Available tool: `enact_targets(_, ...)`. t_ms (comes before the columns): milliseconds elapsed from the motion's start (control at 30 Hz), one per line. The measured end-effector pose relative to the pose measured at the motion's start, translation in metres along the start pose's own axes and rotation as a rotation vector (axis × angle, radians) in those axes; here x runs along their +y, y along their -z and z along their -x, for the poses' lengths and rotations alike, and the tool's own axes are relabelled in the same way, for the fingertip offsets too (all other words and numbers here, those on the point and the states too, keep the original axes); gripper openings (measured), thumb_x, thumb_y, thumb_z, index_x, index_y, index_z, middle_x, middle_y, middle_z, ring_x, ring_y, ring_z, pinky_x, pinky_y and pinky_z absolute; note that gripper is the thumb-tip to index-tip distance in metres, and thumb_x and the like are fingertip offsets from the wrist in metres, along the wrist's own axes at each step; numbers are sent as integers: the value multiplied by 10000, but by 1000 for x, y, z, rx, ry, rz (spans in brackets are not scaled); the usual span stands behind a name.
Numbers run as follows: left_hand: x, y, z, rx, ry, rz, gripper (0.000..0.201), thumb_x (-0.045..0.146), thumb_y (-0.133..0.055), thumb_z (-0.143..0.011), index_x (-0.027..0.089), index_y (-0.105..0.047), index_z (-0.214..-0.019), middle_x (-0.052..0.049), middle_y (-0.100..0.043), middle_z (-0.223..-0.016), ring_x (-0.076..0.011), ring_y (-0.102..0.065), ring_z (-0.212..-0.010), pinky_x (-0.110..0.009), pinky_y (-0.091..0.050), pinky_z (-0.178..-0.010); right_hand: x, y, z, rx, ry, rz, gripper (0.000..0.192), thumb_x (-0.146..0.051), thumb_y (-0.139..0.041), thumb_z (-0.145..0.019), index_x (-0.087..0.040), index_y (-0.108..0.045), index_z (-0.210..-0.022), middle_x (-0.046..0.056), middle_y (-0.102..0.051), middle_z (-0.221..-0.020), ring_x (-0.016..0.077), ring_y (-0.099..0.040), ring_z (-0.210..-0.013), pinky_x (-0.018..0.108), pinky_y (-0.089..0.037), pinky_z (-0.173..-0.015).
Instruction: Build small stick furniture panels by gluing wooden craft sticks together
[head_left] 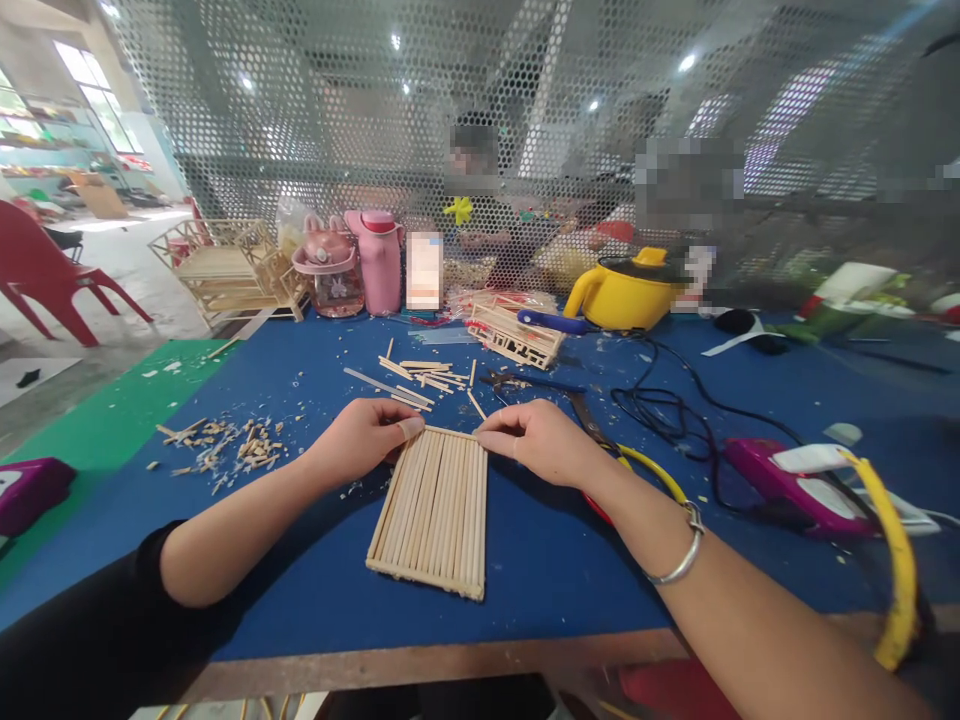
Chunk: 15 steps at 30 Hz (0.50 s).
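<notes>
A flat panel of pale wooden sticks, laid side by side with crosspieces at both ends, rests on the blue table before me. My left hand pinches its far left corner between thumb and fingers. At the far right corner, my right hand grips the same edge with thumb and fingertips closed. Just beyond my hands lie several loose wooden sticks. Dark-jawed pliers with yellow and red handles lie partly hidden behind my right forearm.
Cut stick scraps are scattered left. Purple glue gun and black cable lie right. Along the back stand a wooden stick model, a pink bottle and a yellow pot, before a perforated metal screen. People sit behind it.
</notes>
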<state>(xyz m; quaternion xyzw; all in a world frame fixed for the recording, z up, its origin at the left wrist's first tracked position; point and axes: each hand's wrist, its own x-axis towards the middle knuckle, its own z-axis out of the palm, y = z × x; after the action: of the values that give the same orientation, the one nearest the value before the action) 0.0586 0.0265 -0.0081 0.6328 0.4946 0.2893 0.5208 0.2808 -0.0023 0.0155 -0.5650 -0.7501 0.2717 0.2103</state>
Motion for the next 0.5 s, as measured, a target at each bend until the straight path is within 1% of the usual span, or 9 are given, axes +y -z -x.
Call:
enact_targets(167,5,-1,2,-9,66,112,292,413,-697,-663,137,-652,-746,9,-615,-643,-101,-542,-545,-235,-443,-559,2,-3,-2,-23,-35,-54,207,-321,-570,-760,-194,-733,-768,4,-708,-694,128,-590,-600,241,-432,-600)
enact_targets(300,4,-3,1,-4,97,175,274,391,-718,-654,134,-644,-718,11,-616,-626,-100,-548,-536,-238,-454,-566,0,-4,-2,5,-51,-36,202,-321,-582,-742,-189,-733,-726,-1,-698,-664,128,-583,-597,235,-420,-583)
enact_targets(400,3,-5,0,6,126,229,260,380,-701,-680,135,-633,-730,1,-630,-629,-112,-574,-547,-258,-479,-597,-1,-4,-1,38,-45,-26,207,-324,-580,-736,-185,-731,-709,-1,-689,-646,135,-579,-602,238,-412,-577)
enact_targets(500,3,-6,-2,11,159,291,242,369,-650,-736,135,-630,-796,-18,-650,-667,-133,-616,-602,-286,-507,-652,-1,-5,-1,71,-21,-7,204,-316,-574,-732,-191,-730,-695,-4,-687,-645,141,-580,-613,238,-400,-573)
